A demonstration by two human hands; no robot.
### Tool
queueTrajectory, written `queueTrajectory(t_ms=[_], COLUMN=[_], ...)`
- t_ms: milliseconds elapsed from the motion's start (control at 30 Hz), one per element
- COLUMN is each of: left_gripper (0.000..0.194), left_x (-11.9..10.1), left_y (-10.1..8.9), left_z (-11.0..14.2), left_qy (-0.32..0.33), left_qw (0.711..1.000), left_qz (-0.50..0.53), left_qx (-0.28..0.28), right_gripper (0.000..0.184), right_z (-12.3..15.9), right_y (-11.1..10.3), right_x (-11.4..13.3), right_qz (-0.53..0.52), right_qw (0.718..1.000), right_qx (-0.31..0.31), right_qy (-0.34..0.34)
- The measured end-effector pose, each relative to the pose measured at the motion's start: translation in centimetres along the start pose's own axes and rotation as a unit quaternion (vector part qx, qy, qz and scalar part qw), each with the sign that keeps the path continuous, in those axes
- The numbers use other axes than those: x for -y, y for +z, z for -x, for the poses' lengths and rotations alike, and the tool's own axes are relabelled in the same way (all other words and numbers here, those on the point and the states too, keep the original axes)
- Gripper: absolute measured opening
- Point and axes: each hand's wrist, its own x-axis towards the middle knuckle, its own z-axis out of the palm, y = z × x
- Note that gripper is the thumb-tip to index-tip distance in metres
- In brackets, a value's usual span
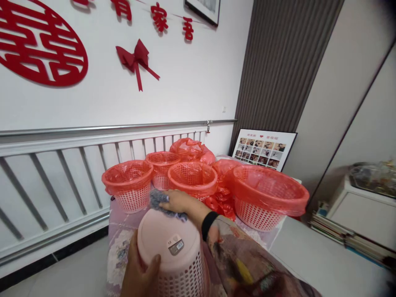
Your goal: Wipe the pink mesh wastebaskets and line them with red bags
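Observation:
A pale pink perforated plastic basket (157, 237) stands upside down at the near edge of the cloth-covered table, its solid base facing up with a label (175, 244) on it. My left hand (139, 264) grips the basket's side, thumb lying over the rim of the base. In my right hand (179, 202) is a fluffy grey cloth (159, 200), pressed against the far edge of the base. The basket's lower part runs out of view.
Behind stand several baskets lined with red plastic bags, among them a left one (131, 198), a middle one (193, 175) and a large right one (260, 214). A red bundle (188, 148) sits at the back. Left is a white radiator (71, 181); a photo board (262, 146) leans behind.

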Motion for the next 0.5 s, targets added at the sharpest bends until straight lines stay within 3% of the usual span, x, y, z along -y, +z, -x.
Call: queueTrajectory(t_ms=[100,200,333,433,500], left_gripper=[0.095,0.095,0.099,0.101,0.102], left_x=[-0.1,-0.1,0.1,0.5,0.7], left_y=[-0.1,0.0,0.0,-0.1,-0.2], left_z=[0.1,0.2,0.1,-0.2,-0.4], left_qy=[-0.004,-0.005,0.005,0.016,0.023], left_qw=[1.000,1.000,1.000,0.999,0.998], left_qz=[-0.003,0.005,0.023,0.038,0.047], left_qx=[-0.005,-0.003,0.001,0.016,0.025], right_gripper=[0.036,0.041,0.050,0.042,0.036], right_z=[2.9,6.9,12.1,15.3,16.5], right_y=[-1.0,0.0,2.8,3.7,3.0], right_x=[-2.8,-3.5,-2.3,-0.2,1.7], right_qz=[-0.047,-0.092,-0.126,-0.116,-0.110], right_qw=[0.998,0.991,0.971,0.970,0.975], right_qx=[-0.032,-0.094,-0.196,-0.209,-0.193], right_qy=[0.028,0.032,0.046,0.037,0.022])
